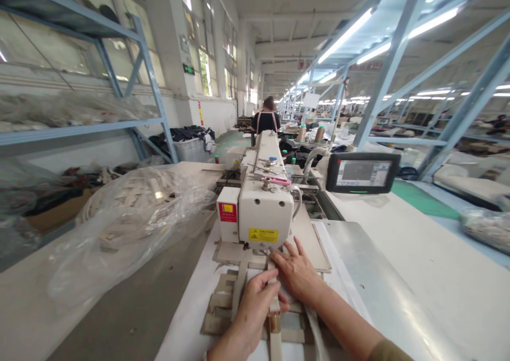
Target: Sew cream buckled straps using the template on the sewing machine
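A beige strap point(275, 350) runs lengthwise under the front of a white sewing machine head point(265, 212). My left hand point(253, 308) is closed on the strap, thumb on top and fingertips around its far side. My right hand point(297, 271) lies just below the machine head, its fingers stretched out over the strap's far end and a beige flat frame point(319, 241). Under both hands are beige strips point(223, 300) joined like a ladder, on a white sheet point(187, 318). The needle area is mostly hidden by the machine head and my right fingers.
A clear plastic bag point(131, 212) of beige pieces rests on the table to the left. At the right stands a control screen point(363, 173) beside a metal plate point(358, 254). Blue shelving point(151, 79) rises at the left. A person point(266, 117) is farther ahead.
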Available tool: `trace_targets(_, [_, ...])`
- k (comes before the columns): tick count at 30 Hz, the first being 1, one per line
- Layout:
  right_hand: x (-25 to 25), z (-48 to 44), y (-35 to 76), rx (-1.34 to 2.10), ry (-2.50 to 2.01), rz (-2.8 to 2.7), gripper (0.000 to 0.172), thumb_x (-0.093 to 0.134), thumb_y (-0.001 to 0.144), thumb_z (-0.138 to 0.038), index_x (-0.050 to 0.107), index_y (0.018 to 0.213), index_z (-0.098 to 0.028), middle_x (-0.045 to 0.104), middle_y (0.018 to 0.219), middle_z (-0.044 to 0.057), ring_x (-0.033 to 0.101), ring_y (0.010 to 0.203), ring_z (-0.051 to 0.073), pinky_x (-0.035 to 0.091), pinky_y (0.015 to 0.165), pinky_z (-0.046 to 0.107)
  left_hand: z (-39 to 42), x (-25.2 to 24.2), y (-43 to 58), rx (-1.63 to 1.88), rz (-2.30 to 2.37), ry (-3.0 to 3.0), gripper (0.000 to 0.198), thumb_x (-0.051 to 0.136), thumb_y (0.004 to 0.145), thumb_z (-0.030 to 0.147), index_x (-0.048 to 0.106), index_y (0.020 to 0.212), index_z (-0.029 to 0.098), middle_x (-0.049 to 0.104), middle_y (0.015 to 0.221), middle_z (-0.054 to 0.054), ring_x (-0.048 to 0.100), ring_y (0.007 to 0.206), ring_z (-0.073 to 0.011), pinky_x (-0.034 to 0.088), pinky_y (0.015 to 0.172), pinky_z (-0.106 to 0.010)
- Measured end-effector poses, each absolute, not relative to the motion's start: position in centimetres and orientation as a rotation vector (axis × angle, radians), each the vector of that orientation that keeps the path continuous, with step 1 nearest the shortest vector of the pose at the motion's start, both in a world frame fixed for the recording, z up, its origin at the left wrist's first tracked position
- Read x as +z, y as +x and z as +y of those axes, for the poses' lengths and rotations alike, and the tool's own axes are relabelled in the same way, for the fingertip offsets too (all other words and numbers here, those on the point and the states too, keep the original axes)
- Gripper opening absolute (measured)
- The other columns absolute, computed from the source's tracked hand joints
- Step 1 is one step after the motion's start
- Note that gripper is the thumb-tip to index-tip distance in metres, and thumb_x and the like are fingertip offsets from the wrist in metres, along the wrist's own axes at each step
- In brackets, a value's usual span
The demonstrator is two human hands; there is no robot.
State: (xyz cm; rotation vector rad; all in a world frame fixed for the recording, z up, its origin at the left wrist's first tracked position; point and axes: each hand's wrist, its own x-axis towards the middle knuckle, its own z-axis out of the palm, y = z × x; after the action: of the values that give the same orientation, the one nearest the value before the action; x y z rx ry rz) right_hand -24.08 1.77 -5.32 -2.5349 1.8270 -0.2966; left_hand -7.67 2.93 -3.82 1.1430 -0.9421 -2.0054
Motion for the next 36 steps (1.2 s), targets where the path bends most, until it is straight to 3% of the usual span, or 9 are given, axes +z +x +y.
trace_targets(3, [-5.4, 2.1, -24.0, -0.290, -2.517, 1.910, 0.038, 0.049, 0.094, -0.024, 0.057, 0.131, -0.025, 0.058, 0.137, 0.006, 0.029, 0.140, 0.033, 0.004, 0.121, 0.059, 3.1, -3.9, -7.5, -1.995, -0.935, 1.124, 0.043, 0.054, 0.089, 0.010, 0.054, 0.131, 0.001, 0.066, 0.070, -0.005, 0.063, 0.068, -0.0176, 0.058, 0.065, -0.031])
trace_targets(8, [-5.2, 2.9, -23.2, -0.310, -2.507, 1.957, 0.034, 0.054, 0.095, -0.030, 0.060, 0.128, -0.031, 0.056, 0.129, 0.008, 0.038, 0.132, 0.030, 0.007, 0.121, 0.057, 3.6, -4.3, -7.0, -2.040, -0.957, 1.123, 0.052, 0.061, 0.084, 0.013, 0.053, 0.134, 0.002, 0.067, 0.067, -0.003, 0.063, 0.065, -0.0176, 0.058, 0.069, -0.032])
trace_targets(15, [-5.1, 3.0, -22.7, -0.277, -2.506, 1.976, 0.032, 0.055, 0.095, -0.033, 0.061, 0.126, -0.032, 0.056, 0.123, 0.008, 0.042, 0.126, 0.030, 0.008, 0.120, 0.059, 3.6, -4.3, -6.3, -2.107, -0.946, 1.117, 0.047, 0.059, 0.082, 0.011, 0.058, 0.128, 0.006, 0.065, 0.069, -0.002, 0.064, 0.068, -0.0167, 0.057, 0.068, -0.030])
trace_targets(22, [-4.4, 3.0, -22.2, -0.182, -2.498, 1.980, 0.035, 0.056, 0.094, -0.037, 0.061, 0.128, -0.030, 0.056, 0.123, 0.010, 0.043, 0.126, 0.031, 0.007, 0.120, 0.058, 3.6, -4.6, -5.7, -2.106, -0.927, 1.114, 0.059, 0.061, 0.083, 0.015, 0.047, 0.139, 0.004, 0.067, 0.070, -0.004, 0.064, 0.067, -0.0173, 0.056, 0.068, -0.029])
trace_targets(28, [-4.4, 3.1, -21.0, -0.144, -2.496, 1.988, 0.039, 0.055, 0.094, -0.036, 0.059, 0.133, -0.031, 0.056, 0.125, 0.011, 0.043, 0.126, 0.033, 0.011, 0.119, 0.060, 4.0, -5.1, -4.7, -2.077, -0.933, 1.046, 0.056, 0.069, 0.076, 0.022, 0.057, 0.130, 0.009, 0.066, 0.072, -0.003, 0.065, 0.073, -0.0189, 0.056, 0.071, -0.031])
trace_targets(36, [-3.8, 4.6, -20.6, -0.121, -2.465, 2.092, 0.029, 0.054, 0.093, -0.032, 0.064, 0.121, -0.028, 0.058, 0.115, 0.010, 0.047, 0.118, 0.031, 0.016, 0.118, 0.060, 4.9, -5.7, -4.8, -2.135, -0.979, 1.008, 0.053, 0.067, 0.078, 0.022, 0.058, 0.129, 0.013, 0.068, 0.086, -0.005, 0.068, 0.077, -0.0199, 0.056, 0.074, -0.032])
